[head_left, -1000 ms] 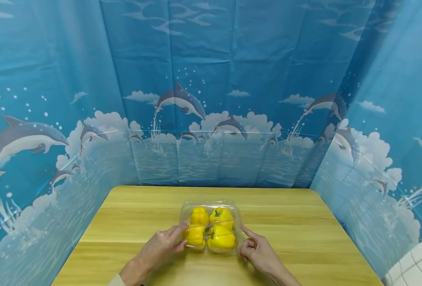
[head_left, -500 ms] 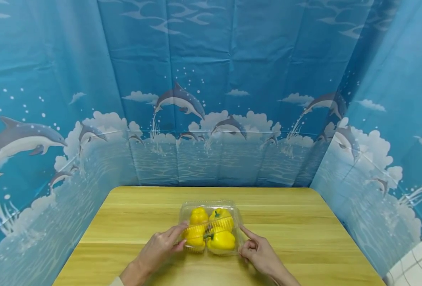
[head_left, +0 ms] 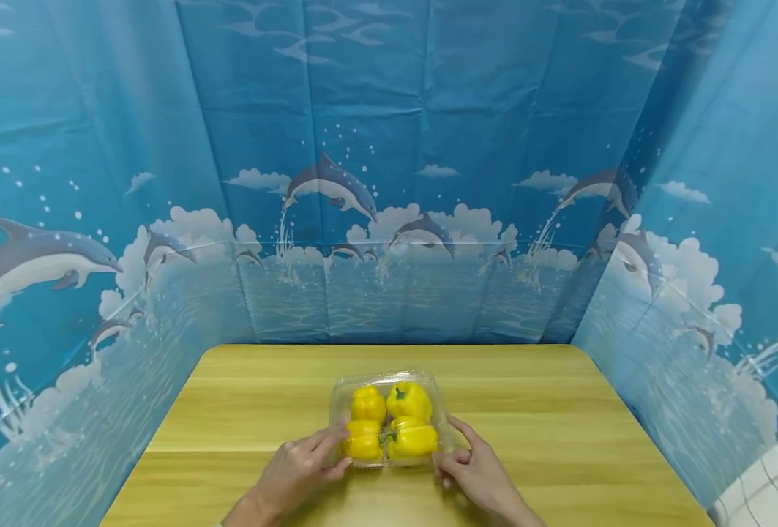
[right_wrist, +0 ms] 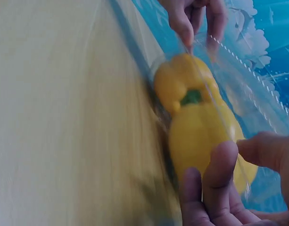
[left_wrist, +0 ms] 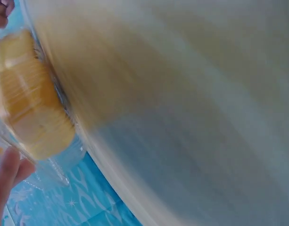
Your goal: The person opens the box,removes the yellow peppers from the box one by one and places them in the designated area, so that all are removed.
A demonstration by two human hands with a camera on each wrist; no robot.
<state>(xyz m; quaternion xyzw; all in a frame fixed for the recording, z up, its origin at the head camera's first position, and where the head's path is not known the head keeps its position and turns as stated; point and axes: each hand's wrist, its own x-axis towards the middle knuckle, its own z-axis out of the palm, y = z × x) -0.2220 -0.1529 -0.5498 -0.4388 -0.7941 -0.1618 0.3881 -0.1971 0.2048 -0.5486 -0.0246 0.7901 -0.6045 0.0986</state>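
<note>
A clear plastic clamshell box (head_left: pixel 341 401) stands near the front middle of the table, holding several yellow bell peppers (head_left: pixel 412 438) with green stems. At its left side, my left hand (head_left: pixel 301 462) pinches the plastic edge between thumb and fingers. My right hand (head_left: pixel 477 474) grips the front right corner. In the right wrist view, the right thumb (right_wrist: pixel 262 150) and fingertips meet at the thin plastic edge over a pepper (right_wrist: pixel 203 136), and a clear panel with a beaded rim (right_wrist: pixel 257 77) slants up beside it. The left wrist view is blurred, with peppers (left_wrist: pixel 33 99) behind plastic.
The wood-grain table (head_left: pixel 257 380) has rounded back corners. Blue dolphin-print curtains (head_left: pixel 389 300) hang behind it and on both sides. White tiles (head_left: pixel 773 476) show at the lower right.
The right fingers have shifted left along the front right corner. The box has turned slightly, and the plastic edge across the peppers sits lower. The left hand has dipped a little.
</note>
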